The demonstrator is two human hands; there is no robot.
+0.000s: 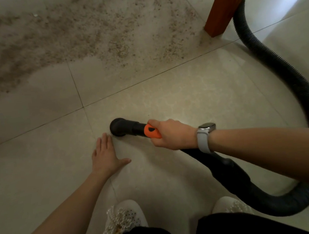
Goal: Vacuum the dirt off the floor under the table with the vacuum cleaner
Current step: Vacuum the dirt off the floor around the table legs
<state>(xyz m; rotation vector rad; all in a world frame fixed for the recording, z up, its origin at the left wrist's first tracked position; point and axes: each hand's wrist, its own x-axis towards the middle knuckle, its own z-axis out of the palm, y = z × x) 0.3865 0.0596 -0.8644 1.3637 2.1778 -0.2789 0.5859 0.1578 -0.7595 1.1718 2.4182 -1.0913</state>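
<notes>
Right hand (172,134) gripped the nozzle (120,127); left hand (106,155) lay flat; best sweep forward slowly into the dirt (85,34)

There is one view only, from a wide-angle camera on the person's head, tilted steeply down at the tiled floor (166,89) from close above. It faces forward toward 12 o'clock, where dirt (85,33) spreads. A wooden bench leg (222,10) stands at 1 o'clock. The person's own shoes (124,219) sit at 6 o'clock, right beneath the lens.
</notes>
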